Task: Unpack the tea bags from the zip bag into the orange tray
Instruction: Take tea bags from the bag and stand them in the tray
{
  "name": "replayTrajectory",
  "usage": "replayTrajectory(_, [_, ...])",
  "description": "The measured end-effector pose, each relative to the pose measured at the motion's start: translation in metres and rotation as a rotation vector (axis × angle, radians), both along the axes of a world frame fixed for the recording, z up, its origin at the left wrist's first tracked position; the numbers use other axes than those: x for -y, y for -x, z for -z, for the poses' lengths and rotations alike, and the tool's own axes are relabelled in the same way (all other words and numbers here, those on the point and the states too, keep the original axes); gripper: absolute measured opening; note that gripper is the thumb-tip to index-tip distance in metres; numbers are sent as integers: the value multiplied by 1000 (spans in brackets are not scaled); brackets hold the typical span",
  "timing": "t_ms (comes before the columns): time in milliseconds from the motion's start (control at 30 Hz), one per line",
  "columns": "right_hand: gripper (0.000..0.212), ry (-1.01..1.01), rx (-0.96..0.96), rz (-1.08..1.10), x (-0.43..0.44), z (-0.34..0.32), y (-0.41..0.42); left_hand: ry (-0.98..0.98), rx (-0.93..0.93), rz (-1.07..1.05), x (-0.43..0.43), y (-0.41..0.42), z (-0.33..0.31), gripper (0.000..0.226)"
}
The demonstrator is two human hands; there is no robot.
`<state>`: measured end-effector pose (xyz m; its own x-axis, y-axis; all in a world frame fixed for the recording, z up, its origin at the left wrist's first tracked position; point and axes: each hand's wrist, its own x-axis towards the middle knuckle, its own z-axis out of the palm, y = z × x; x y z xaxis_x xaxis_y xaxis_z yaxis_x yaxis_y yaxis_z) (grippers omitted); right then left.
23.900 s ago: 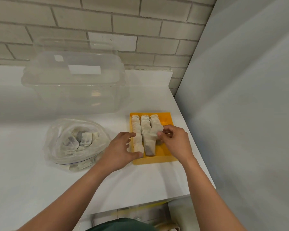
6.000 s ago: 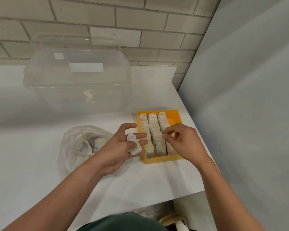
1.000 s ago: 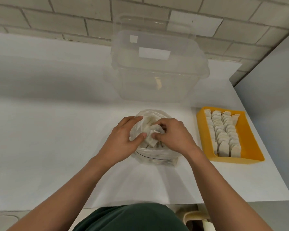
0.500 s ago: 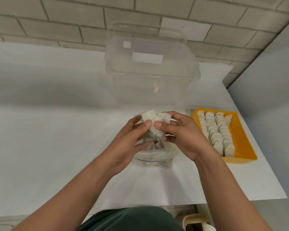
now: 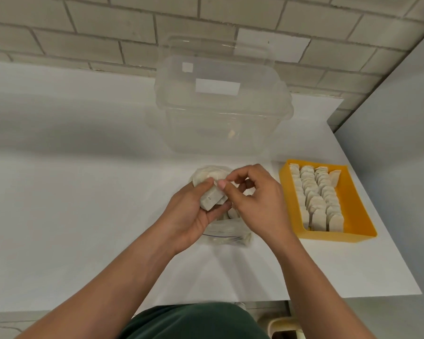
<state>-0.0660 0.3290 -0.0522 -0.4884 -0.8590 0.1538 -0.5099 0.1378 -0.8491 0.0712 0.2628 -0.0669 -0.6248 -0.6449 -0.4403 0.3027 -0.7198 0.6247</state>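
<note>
**Stack (image 5: 212,198) in hand above the zip bag (image 5: 227,232)**

Just left of frame centre, the left hand (image 5: 194,214) curls round a small stack of tea bags, thumb on top and fingers beneath. The right hand (image 5: 257,201) meets it from the right. Its thumb and forefinger pinch the stack's upper edge, and its other fingers are loosely bent. Both hands hover over the zip bag, which lies crumpled and open on the table (image 5: 83,204). A few more tea bags show inside it, under the hands.

The tray (image 5: 353,204) sits at right centre, near the right hand but apart from it. It holds three rows (image 5: 313,199) of tea bags stood on edge, and a bare strip runs down its right side. One tea bag leans at the top of that strip. A clear tub (image 5: 220,113) stands at upper centre, against the brick wall (image 5: 83,28).

The step in hand looks like squaring up a fresh stack before it goes across. The next move probably carries the stack right and sets it on edge in the bare strip. That calls for a firm pinch on both ends so the tea bags do not fan out or topple the rows beside them.
</note>
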Motion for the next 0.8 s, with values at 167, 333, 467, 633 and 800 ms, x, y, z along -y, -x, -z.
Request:
replayTrajectory(167, [10,-76,-49,-52,0,7,-1,64,20,-38,-3,2,-3,31])
replayTrajectory(333, [10,-160,-8,-33,4,7,0,86,34,-49,-6,6,-4,29])
replayTrajectory(467, [15,-172,118,-11,0,3,9,43,26,-39,-3,6,-3,29])
replayTrajectory(633, [17,-142,143,33,-7,-6,31,167,123,120,-3,8,-2,29])
replayTrajectory(800, [13,-201,179,-34,-19,-26,48,256,147,164,-10,22,-1,31])
